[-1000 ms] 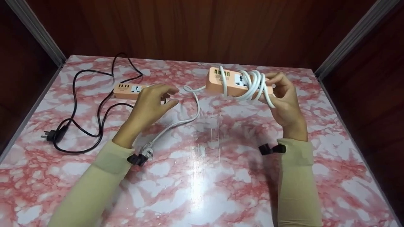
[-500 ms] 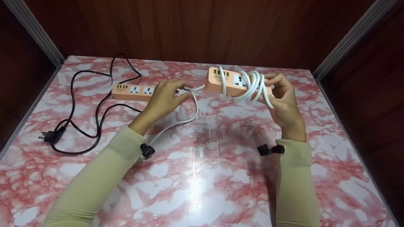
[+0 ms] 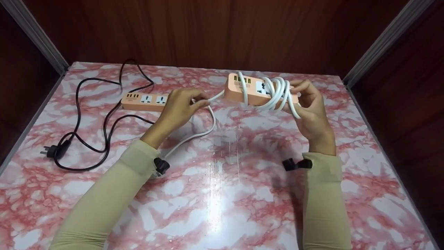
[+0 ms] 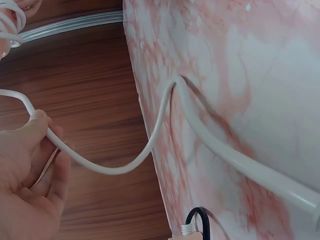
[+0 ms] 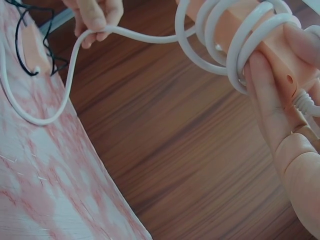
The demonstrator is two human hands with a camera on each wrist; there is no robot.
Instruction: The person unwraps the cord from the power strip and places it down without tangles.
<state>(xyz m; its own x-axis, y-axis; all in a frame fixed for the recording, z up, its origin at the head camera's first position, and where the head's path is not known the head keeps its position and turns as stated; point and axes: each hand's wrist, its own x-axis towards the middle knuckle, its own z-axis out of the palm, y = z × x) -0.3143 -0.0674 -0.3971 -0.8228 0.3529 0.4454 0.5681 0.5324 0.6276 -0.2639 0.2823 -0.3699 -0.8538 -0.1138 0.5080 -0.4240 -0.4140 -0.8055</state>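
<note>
My right hand (image 3: 314, 113) holds an orange power strip (image 3: 250, 91) by its right end, raised over the table and slightly tilted. Several turns of its white cord (image 3: 277, 93) wrap the strip, bunched toward the right end, with one looser turn near the USB ports. To the left, my left hand (image 3: 181, 107) pinches the free stretch of that cord between thumb and fingers. In the left wrist view the cord (image 4: 112, 170) sags past the thumb, then runs down to the table. The right wrist view shows fingers (image 5: 265, 95) under the strip, beside the cord's ribbed collar.
A second orange power strip (image 3: 144, 101) lies at the table's back left, partly behind my left hand. Its black cord (image 3: 107, 135) loops over the left side, ending in a black plug (image 3: 57, 151). Brown wooden panels (image 3: 208, 31) border the marbled red-white table (image 3: 256, 201).
My left hand has moved right and taken hold of the white cord, and the small loop there has been drawn out. The right hand keeps the power strip nearly still.
</note>
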